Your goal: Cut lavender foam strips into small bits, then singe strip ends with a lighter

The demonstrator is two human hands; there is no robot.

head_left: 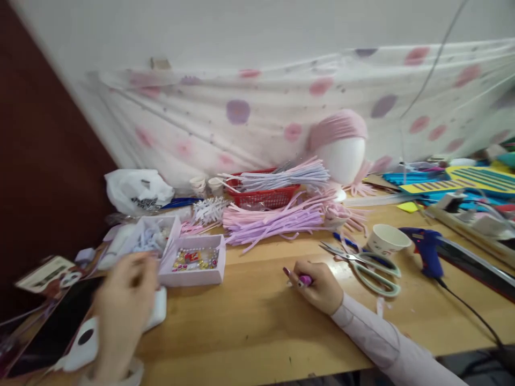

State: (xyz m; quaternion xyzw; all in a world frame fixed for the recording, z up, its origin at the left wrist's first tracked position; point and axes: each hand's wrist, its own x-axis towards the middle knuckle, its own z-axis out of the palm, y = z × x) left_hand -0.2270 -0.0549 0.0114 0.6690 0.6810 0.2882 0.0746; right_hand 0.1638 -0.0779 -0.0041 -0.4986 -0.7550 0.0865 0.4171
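My right hand [316, 287] rests low over the table, fingers closed round a small purple cylinder [305, 280]; its exact kind does not show. A small whitish tip shows beside the thumb. On the left, my left hand [129, 292] is raised and smeared by motion, with its fingers seemingly bent; whether it holds anything is hidden. It is in front of a lilac box [177, 228] of pale pieces. Beside that is a lilac tray [192, 277] of gems and beads. Scissors [372, 265] lie partly spread to the right of my right hand.
Pink and lilac pipe cleaners [273, 219] lie before a red basket [263, 197]. Behind stands a white head form [341, 158] with a pink covering. At right are a paper cup [387, 238], a blue glue gun [428, 249] with its cord, and a power strip [478, 228].
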